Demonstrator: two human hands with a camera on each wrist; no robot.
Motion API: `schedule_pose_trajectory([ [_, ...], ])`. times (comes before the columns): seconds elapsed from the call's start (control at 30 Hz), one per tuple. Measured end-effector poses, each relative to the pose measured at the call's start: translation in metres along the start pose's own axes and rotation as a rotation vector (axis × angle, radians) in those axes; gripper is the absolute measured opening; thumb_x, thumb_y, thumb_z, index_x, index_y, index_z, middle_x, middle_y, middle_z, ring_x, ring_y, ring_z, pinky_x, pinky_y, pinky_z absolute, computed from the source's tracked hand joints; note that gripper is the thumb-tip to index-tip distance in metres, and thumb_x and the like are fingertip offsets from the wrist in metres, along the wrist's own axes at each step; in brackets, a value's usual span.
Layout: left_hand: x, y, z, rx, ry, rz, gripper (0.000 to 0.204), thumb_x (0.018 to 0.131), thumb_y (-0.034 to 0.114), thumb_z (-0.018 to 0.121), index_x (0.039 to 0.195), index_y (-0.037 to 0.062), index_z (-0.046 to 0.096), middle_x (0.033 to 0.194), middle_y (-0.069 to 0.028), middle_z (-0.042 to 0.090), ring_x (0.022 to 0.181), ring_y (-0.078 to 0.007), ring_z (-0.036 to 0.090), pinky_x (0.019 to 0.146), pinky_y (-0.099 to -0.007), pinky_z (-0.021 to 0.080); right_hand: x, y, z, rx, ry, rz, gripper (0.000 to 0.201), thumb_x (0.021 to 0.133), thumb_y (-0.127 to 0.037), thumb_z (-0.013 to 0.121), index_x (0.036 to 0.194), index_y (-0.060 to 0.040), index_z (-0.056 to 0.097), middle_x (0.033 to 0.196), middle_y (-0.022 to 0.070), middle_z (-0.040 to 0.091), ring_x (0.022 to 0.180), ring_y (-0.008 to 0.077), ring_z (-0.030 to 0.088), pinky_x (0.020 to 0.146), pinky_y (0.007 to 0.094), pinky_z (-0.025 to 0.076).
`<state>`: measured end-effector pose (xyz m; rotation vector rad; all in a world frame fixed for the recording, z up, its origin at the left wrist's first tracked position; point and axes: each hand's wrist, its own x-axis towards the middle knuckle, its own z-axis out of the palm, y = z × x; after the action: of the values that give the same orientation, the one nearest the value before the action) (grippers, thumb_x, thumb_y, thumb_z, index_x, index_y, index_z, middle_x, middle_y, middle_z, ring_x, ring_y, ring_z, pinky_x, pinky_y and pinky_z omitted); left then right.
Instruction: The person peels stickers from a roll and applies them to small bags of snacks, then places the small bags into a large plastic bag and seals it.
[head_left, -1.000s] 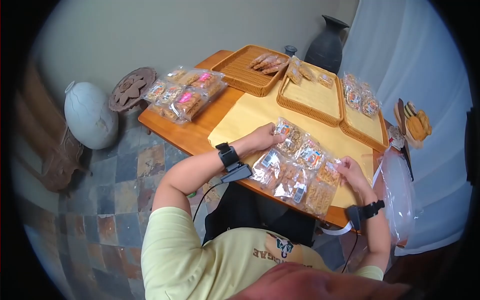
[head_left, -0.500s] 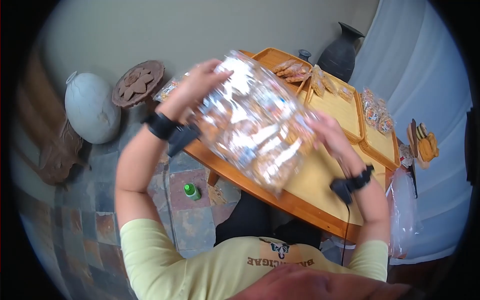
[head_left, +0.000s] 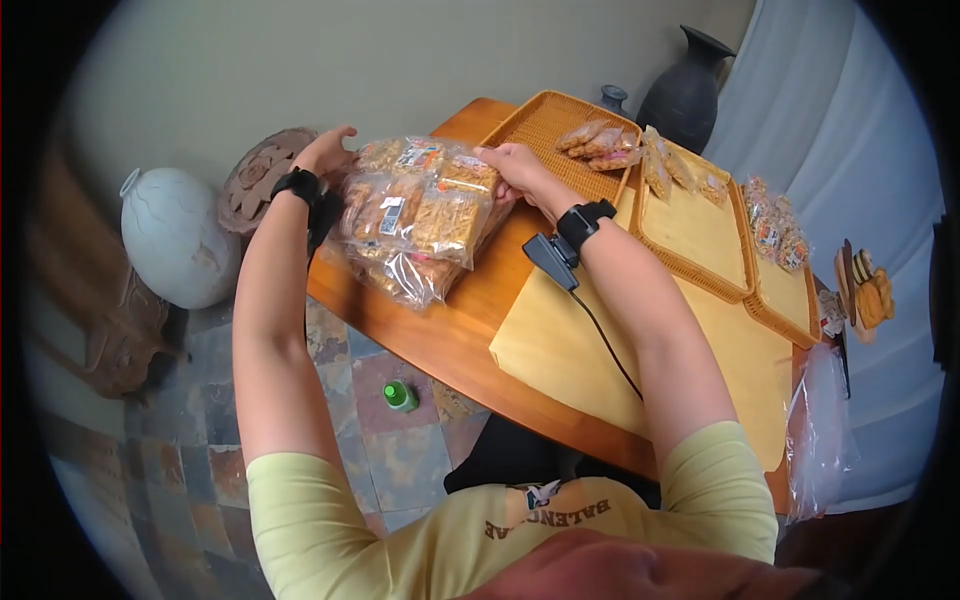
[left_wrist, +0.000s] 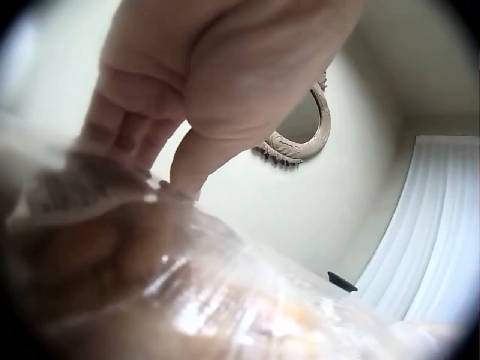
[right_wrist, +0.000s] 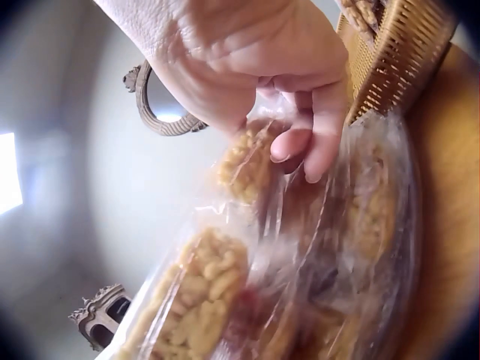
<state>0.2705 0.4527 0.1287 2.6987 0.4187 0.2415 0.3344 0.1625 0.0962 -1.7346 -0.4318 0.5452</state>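
A clear bag of several packed nut-and-grain snack squares (head_left: 415, 205) lies over other snack bags at the left end of the table, hiding most of them. My left hand (head_left: 325, 155) is at its far left corner; in the left wrist view the thumb (left_wrist: 202, 161) and fingers come down on the bag's film (left_wrist: 217, 300). My right hand (head_left: 518, 172) grips the bag's far right corner. In the right wrist view its curled fingers (right_wrist: 324, 135) press into the film, beside the stacked packs (right_wrist: 195, 292).
Behind the right hand stands a wicker tray (head_left: 540, 120) with bagged sticks. Further right are two more trays (head_left: 690, 275), holding several small packs. Yellow paper (head_left: 560, 345) covers the table's middle. A white vase (head_left: 175, 240) and a carved flower stand (head_left: 255, 180) are off the left end.
Both hands have carried the bag from the table's near right side, raised past the chest, to the left end, and lowered it onto the bags there. The view has turned slightly left.
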Motion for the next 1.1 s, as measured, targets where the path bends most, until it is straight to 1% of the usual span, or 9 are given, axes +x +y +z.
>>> schedule_pose_trajectory([
  [0.1,0.008,0.004,0.001,-0.069,-0.102,0.016,0.052,0.076,0.004,0.059,0.124,0.0073,0.039,0.078,-0.0125,0.059,0.061,-0.0174,0.056,0.054,-0.0294,0.046,-0.008,-0.003,0.001,-0.004,0.030,-0.014,0.035,0.083,-0.031,0.053,0.073,0.0023,0.054,0.052,0.0066,0.053,0.035,0.0120,0.049,0.032,0.0232,0.043],
  [0.17,0.002,0.019,-0.011,-0.141,-0.170,-0.099,0.052,0.072,0.010,0.063,0.120,0.0075,0.042,0.097,-0.0169,0.059,0.083,-0.0279,0.059,0.068,-0.0349,0.048,-0.010,0.000,0.001,-0.031,0.048,-0.030,0.036,0.083,-0.032,0.053,0.075,0.0035,0.054,0.054,0.0081,0.054,0.035,0.0132,0.051,0.032,0.0239,0.044],
  [0.3,0.006,0.019,-0.002,-0.122,-0.147,0.007,0.049,0.072,0.009,0.062,0.118,0.0056,0.045,0.096,-0.0172,0.060,0.081,-0.0291,0.059,0.073,-0.0358,0.046,-0.018,0.010,-0.002,-0.095,0.051,-0.022,0.041,0.085,-0.037,0.049,0.076,0.0035,0.053,0.056,0.0106,0.056,0.036,0.0125,0.052,0.032,0.0225,0.044],
  [0.47,0.025,-0.015,0.013,-0.077,-0.006,0.207,0.049,0.073,0.016,0.062,0.118,0.0064,0.047,0.110,-0.0213,0.054,0.101,-0.0305,0.054,0.085,-0.0365,0.043,-0.043,0.007,-0.014,-0.286,0.005,-0.119,0.052,0.089,-0.048,0.033,0.100,-0.0013,0.053,0.060,0.0103,0.061,0.039,0.0133,0.054,0.034,0.0239,0.043],
  [0.57,-0.027,0.038,-0.019,0.030,0.111,0.160,0.043,0.078,0.011,0.055,0.120,0.0072,0.045,0.099,-0.0192,0.057,0.093,-0.0271,0.055,0.083,-0.0319,0.043,-0.074,0.019,-0.035,-0.286,-0.013,-0.168,0.047,0.086,-0.042,0.042,0.104,0.0005,0.051,0.067,0.0108,0.062,0.045,0.0150,0.057,0.044,0.0268,0.047],
  [0.63,0.021,-0.022,-0.010,-0.185,0.327,0.377,0.041,0.083,0.010,0.052,0.122,0.0106,0.043,0.111,-0.0181,0.051,0.101,-0.0285,0.050,0.084,-0.0357,0.043,-0.122,0.018,-0.048,-0.427,-0.041,-0.143,0.042,0.084,-0.037,0.049,0.106,-0.0012,0.051,0.072,0.0099,0.063,0.053,0.0151,0.059,0.052,0.0273,0.048],
  [0.73,-0.067,0.069,-0.012,-0.290,0.285,0.511,0.035,0.086,0.010,0.051,0.120,0.0111,0.047,0.106,-0.0126,0.052,0.098,-0.0195,0.050,0.082,-0.0309,0.043,-0.199,0.029,-0.072,-0.620,-0.043,-0.175,0.037,0.081,-0.031,0.055,0.108,-0.0056,0.050,0.075,0.0082,0.061,0.066,0.0184,0.059,0.062,0.0303,0.045],
  [0.93,-0.196,0.213,0.081,-0.645,-0.455,0.756,0.033,0.079,0.001,0.056,0.112,0.0042,0.051,0.095,-0.0044,0.056,0.085,-0.0133,0.054,0.074,-0.0256,0.045,-0.388,0.077,-0.171,-0.838,0.365,-0.004,0.037,0.081,-0.031,0.056,0.110,-0.0091,0.050,0.078,0.0078,0.060,0.074,0.0219,0.057,0.064,0.0320,0.044],
  [1.1,-0.234,0.286,0.150,-0.522,-0.800,1.011,0.033,0.077,0.003,0.060,0.109,0.0072,0.053,0.087,-0.0040,0.057,0.080,-0.0126,0.055,0.070,-0.0240,0.045,-0.550,0.149,-0.260,-1.056,1.293,0.298,0.043,0.076,-0.032,0.060,0.109,-0.0054,0.053,0.095,0.0151,0.060,0.089,0.0294,0.057,0.077,0.0345,0.044],
])
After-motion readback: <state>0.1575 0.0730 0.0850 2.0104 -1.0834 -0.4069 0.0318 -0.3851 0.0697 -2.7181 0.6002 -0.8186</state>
